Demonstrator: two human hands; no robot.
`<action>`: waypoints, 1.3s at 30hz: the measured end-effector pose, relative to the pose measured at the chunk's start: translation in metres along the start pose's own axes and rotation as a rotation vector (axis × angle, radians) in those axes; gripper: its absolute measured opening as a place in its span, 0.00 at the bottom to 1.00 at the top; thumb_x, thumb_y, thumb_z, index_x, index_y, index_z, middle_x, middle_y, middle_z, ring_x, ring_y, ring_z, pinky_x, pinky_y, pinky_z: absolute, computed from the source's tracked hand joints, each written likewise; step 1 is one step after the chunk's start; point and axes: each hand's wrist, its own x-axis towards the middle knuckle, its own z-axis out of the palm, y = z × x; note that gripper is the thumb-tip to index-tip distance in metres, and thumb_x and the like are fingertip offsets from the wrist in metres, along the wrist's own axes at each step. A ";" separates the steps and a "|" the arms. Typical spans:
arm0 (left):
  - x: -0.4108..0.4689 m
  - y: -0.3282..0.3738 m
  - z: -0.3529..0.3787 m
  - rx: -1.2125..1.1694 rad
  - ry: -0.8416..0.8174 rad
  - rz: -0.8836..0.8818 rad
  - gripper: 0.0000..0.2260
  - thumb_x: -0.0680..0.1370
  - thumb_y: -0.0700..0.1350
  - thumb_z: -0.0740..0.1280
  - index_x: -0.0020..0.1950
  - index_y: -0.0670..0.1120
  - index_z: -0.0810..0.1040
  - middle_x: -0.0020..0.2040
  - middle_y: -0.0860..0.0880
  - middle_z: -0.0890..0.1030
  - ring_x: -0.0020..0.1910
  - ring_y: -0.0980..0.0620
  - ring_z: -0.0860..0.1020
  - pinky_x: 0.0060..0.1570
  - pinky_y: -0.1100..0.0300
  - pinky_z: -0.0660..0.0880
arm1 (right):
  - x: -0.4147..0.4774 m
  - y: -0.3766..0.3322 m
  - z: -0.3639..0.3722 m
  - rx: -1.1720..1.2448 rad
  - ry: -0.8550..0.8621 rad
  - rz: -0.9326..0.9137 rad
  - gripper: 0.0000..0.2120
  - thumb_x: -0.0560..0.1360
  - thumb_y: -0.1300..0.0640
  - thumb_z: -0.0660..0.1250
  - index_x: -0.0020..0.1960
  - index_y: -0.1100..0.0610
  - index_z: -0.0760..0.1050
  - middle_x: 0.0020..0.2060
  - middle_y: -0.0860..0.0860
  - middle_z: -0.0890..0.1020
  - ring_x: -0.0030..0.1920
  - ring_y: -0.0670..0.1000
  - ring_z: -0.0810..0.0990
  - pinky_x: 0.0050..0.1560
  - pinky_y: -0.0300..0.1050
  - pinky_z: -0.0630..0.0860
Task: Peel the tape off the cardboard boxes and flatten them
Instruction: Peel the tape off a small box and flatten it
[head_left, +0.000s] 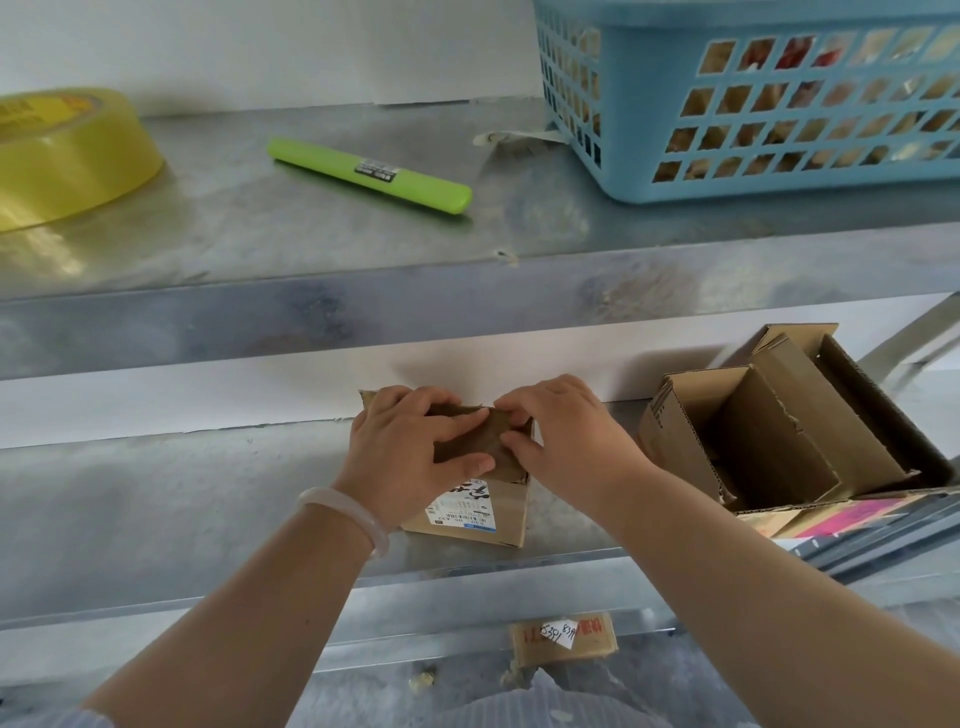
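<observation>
Head view: both hands are working on a small box (483, 512) that is standing on the middle shelf (156, 493), near its front edge and about midway along. The left hand (410, 447) is gripping the box's top, with its fingers lying across the brown flap. The right hand (566, 441) is pinching at the same flap with curled fingers. I cannot tell whether tape is caught between them. The step looks like opening or peeling the top seam, with flattening still to come. The next move is probably calling for a steady hold with the left hand while the right pulls the strip or flap up and away. Open boxes (779, 431) are sitting towards the shelf's right end. A top shelf (311, 234) is carrying a yellow roll (67, 156), a green pen-like tool (369, 174) and a blue basket (649, 192). A white wall (208, 400) is backing the shelves.
</observation>
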 end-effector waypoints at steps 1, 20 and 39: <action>-0.001 0.000 0.000 0.001 -0.002 -0.002 0.32 0.65 0.75 0.49 0.65 0.69 0.72 0.63 0.65 0.70 0.63 0.55 0.62 0.64 0.53 0.59 | 0.002 -0.001 -0.001 -0.017 -0.026 0.009 0.12 0.76 0.53 0.66 0.59 0.50 0.78 0.51 0.48 0.81 0.58 0.51 0.71 0.61 0.43 0.65; -0.004 -0.009 0.001 -0.079 0.012 -0.039 0.31 0.66 0.75 0.51 0.65 0.68 0.72 0.64 0.64 0.69 0.64 0.53 0.62 0.67 0.47 0.61 | -0.022 0.026 0.012 1.153 0.000 0.376 0.06 0.79 0.66 0.62 0.45 0.59 0.75 0.48 0.66 0.80 0.52 0.63 0.79 0.63 0.52 0.75; -0.002 0.043 0.004 0.151 -0.066 0.143 0.38 0.65 0.75 0.60 0.73 0.66 0.57 0.62 0.56 0.68 0.64 0.50 0.66 0.67 0.45 0.61 | -0.025 0.005 0.000 1.305 0.045 0.598 0.09 0.74 0.60 0.71 0.47 0.59 0.72 0.40 0.55 0.81 0.43 0.53 0.80 0.56 0.58 0.78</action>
